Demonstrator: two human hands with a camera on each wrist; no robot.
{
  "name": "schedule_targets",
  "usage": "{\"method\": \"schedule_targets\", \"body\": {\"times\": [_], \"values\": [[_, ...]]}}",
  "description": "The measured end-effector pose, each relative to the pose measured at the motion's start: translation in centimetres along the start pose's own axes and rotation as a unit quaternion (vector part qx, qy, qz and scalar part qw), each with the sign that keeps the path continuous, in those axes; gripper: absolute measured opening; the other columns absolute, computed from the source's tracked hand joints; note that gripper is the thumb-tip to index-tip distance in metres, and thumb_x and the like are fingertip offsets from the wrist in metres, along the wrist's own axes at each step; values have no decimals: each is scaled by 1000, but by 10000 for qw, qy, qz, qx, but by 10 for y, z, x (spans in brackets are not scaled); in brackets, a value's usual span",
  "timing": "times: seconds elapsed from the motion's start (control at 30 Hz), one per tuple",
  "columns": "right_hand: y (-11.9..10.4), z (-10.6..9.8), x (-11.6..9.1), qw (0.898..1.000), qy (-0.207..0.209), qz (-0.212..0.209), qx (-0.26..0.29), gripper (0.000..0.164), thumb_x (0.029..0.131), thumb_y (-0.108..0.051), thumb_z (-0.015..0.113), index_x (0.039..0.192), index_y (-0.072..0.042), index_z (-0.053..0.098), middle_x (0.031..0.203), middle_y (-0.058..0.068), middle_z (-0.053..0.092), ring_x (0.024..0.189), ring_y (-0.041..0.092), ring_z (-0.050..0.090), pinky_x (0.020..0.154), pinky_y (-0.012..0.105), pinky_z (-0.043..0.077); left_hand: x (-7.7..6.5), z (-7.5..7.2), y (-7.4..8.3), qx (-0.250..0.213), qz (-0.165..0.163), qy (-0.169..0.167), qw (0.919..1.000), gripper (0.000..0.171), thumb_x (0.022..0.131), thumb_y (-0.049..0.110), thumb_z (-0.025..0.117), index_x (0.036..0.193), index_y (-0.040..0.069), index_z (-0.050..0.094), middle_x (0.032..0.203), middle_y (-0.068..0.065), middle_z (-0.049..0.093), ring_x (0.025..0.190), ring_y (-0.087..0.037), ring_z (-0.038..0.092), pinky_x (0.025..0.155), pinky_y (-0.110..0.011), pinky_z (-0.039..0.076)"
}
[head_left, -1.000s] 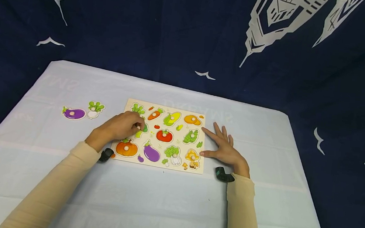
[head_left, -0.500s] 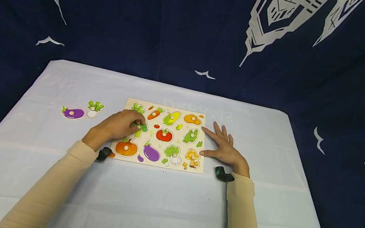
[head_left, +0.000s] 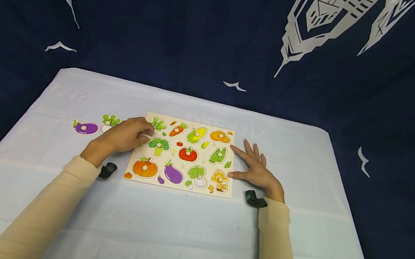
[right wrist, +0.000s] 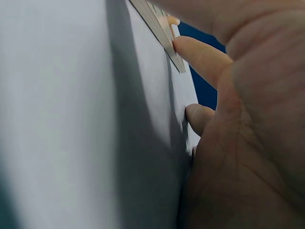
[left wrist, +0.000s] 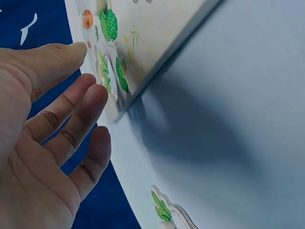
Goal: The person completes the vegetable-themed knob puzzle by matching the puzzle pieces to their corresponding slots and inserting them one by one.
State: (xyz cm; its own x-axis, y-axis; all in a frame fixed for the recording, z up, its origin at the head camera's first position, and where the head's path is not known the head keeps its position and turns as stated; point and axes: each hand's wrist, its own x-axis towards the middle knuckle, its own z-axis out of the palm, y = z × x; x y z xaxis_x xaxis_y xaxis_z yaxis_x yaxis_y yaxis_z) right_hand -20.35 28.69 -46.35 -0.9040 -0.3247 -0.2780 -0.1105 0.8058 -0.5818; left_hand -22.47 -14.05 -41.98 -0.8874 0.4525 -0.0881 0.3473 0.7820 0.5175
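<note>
A wooden vegetable puzzle board lies mid-table with knobbed pieces in its slots. The broccoli piece sits in the left column, just right of my left hand. That hand is over the board's left edge, fingers loosely bent and holding nothing, as the left wrist view shows. My right hand has spread fingers, with thumb and forefinger touching the board's right edge. The lower eggplant picture shows no knob. Left of the board lie a loose eggplant piece and a white radish piece, partly hidden by my left hand.
A white cloth covers the table. Behind it hangs a dark blue curtain with white prints. Each wrist carries a small black device, the left one near the board's lower left corner.
My left hand has let go of the broccoli piece and moved left, uncovering it in its slot. It now overlaps the radish piece in the head view. My right hand has stayed in place.
</note>
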Motion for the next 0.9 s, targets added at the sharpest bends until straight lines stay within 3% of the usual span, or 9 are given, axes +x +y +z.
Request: {"method": "schedule_targets", "body": {"times": [0.17, 0.4, 0.7, 0.9], "values": [[2, 1, 0, 10000, 31, -55, -44, 97, 77, -49, 83, 158, -34, 31, 170, 6, -9, 153, 34, -23, 119, 63, -15, -1, -5, -5, 161, -119, 59, 9998, 28, 95, 11, 68, 122, 5, 68, 113, -11, 64, 95, -26, 56, 94, -46, 51], [0, 0, -1, 10000, 23, -32, -15, 97, 76, -49, 84, 157, -35, 32, 170, 6, -8, 153, 34, -24, 119, 63, -15, -4, -16, -15, 372, -216, 128, 9990, 27, 96, 10, 65, 122, 5, 67, 116, -14, 64, 101, -29, 58, 98, -52, 50], [0, 0, -1, 10000, 38, 29, 30, 98, 75, -48, 85, 157, -35, 33, 170, 6, -8, 153, 34, -23, 119, 63, -15, -9, -27, -21, 573, -430, 270, 9971, 39, 95, 10, 66, 134, 7, 57, 116, -16, 62, 96, -30, 57, 88, -51, 50], [0, 1, -1, 10000, 54, 12, -5, 97, 76, -48, 84, 157, -35, 33, 170, 7, -8, 153, 34, -23, 119, 63, -15, -8, -33, -28, 706, -595, 392, 9950, 34, 94, 5, 64, 128, 6, 62, 118, -15, 64, 104, -32, 58, 92, -54, 49]]}}
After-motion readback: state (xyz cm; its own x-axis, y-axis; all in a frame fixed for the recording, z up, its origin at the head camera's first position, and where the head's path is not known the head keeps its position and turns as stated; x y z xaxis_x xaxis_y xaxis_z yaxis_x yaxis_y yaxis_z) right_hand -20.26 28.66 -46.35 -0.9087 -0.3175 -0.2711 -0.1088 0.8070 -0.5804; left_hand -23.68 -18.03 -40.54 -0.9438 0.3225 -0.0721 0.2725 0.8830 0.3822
